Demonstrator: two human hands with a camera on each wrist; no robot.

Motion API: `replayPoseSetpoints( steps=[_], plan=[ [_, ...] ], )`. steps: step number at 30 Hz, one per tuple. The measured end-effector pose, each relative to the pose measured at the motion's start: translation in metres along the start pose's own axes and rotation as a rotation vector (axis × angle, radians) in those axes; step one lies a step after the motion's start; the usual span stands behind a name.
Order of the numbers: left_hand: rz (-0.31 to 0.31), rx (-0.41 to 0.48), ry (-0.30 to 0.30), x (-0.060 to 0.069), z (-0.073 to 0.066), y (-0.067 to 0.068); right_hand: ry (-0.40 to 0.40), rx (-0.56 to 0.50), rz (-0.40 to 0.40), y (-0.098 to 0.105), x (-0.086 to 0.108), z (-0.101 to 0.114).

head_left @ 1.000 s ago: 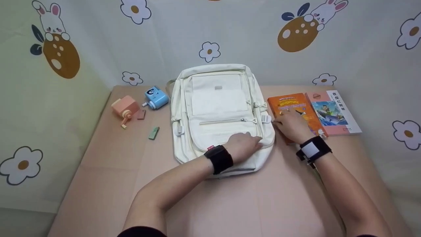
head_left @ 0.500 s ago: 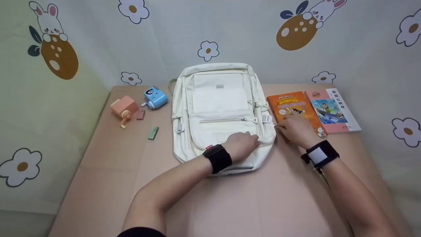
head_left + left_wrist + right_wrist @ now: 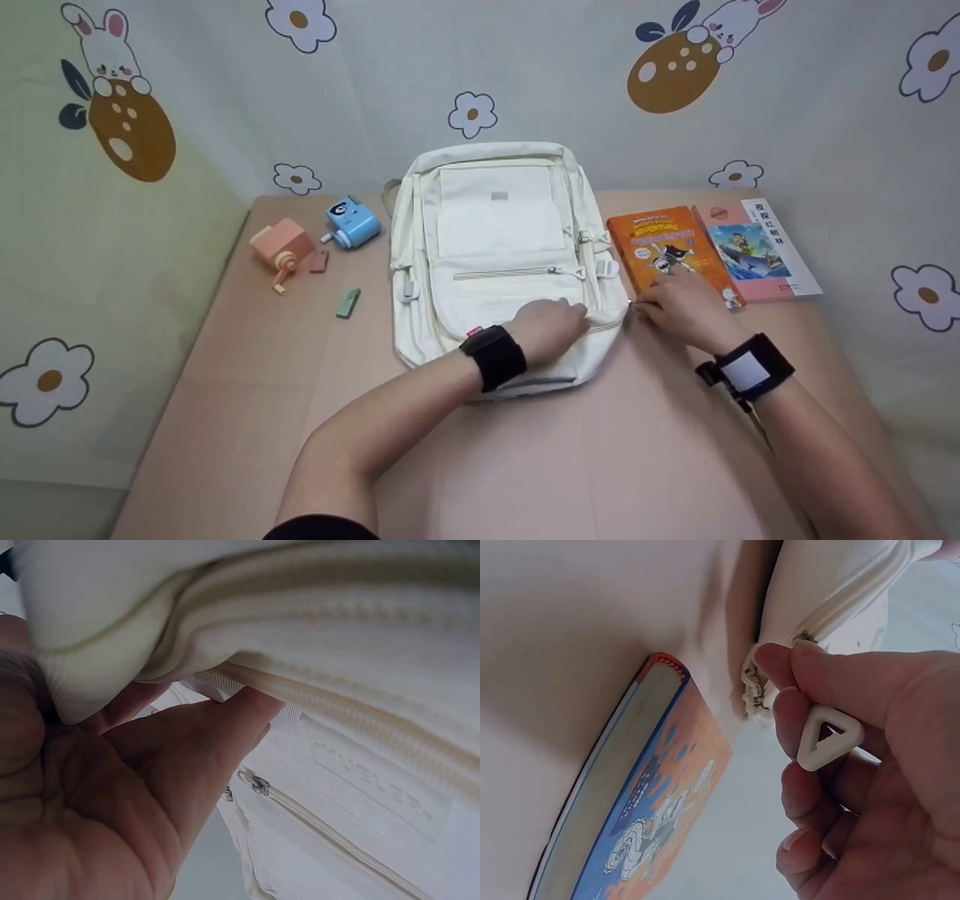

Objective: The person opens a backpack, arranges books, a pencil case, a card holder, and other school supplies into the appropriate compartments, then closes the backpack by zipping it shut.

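Beneath the left hand (image 3: 547, 331), I observe the white backpack (image 3: 495, 225); that hand's thumb and fingers grip a fold of it. Set apart, the right hand (image 3: 686, 309) pinches a triangular zipper pull (image 3: 805, 742) beside the backpack. Just beyond the right hand lies an orange book (image 3: 660, 238).

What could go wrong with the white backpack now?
The zip might snag cloth or nip a finger, because the left hand holds the white backpack right beside it. The white triangular pull could slip away, since the right hand seems to pinch only near it with its fingertips. And the orange book might get bumped, because the right hand is so close to it.
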State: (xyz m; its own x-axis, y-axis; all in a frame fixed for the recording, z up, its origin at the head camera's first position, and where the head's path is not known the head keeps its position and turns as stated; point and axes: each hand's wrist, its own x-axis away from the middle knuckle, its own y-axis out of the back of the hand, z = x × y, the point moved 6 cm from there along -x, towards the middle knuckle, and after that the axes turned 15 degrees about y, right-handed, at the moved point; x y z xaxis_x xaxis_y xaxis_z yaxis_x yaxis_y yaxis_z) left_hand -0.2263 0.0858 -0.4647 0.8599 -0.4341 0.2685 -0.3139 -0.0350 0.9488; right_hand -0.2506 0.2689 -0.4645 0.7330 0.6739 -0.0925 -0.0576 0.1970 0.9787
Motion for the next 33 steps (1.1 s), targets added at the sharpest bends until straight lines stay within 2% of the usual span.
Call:
replayPoseSetpoints(
  steps=[16, 23, 27, 30, 33],
  plan=[
    [-0.011, -0.036, -0.005, -0.001, -0.002, -0.001, 0.028, -0.015, 0.012, 0.008, 0.012, 0.025],
    [0.004, 0.051, -0.004, 0.003, 0.002, 0.004, 0.005, -0.070, -0.004, 0.005, 0.013, 0.030],
    [0.010, 0.059, -0.044, 0.014, 0.005, 0.005, -0.014, -0.065, -0.014, 0.003, 0.014, 0.030],
    [-0.001, 0.025, -0.075, 0.030, 0.012, 0.005, -0.014, -0.067, -0.023, 0.002, 0.016, 0.031],
    [-0.016, 0.003, -0.072, 0.047, 0.025, 0.002, -0.013, -0.058, -0.032, 0.002, 0.019, 0.031]
  ],
)
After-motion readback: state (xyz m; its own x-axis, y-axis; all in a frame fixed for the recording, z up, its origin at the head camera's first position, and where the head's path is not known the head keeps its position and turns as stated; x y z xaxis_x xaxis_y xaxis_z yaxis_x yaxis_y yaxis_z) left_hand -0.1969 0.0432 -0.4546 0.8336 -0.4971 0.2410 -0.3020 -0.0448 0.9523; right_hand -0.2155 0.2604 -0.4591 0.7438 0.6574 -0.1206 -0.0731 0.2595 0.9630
